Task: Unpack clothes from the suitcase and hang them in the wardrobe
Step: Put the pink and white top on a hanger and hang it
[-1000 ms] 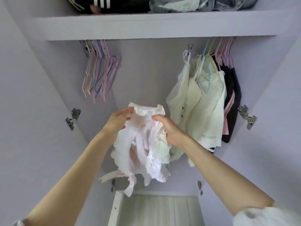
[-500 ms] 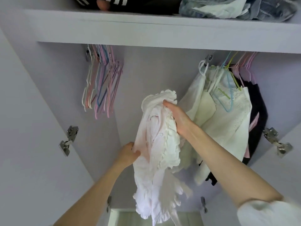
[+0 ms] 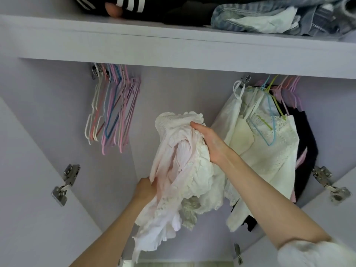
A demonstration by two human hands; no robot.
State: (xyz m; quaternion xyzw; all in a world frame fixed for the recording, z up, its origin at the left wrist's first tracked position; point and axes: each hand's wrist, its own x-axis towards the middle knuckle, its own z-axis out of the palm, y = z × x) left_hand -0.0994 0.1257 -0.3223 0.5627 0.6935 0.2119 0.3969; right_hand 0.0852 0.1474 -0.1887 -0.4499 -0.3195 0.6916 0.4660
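A bundle of pale pink and white ruffled clothes [image 3: 183, 170] held up inside the open wardrobe [image 3: 57, 116].

The right hand [image 3: 209, 143] grasps the bundle near its top, fingers curled into the frilled edge, while the left hand [image 3: 146, 187] clutches the fabric lower down on its left side; the loose ends hang below both hands. Just beside the bundle, toward the wardrobe's right side, white and cream garments [image 3: 269, 147] hang on coloured hangers, with dark clothing [image 3: 308, 151] behind them. Toward the left side, a cluster of bare pastel hangers [image 3: 113, 112] hangs under the shelf [image 3: 173, 47]. On the shelf lie folded denim [image 3: 269, 14] at the right end and a black item with white stripes [image 3: 131, 4] nearer the middle.
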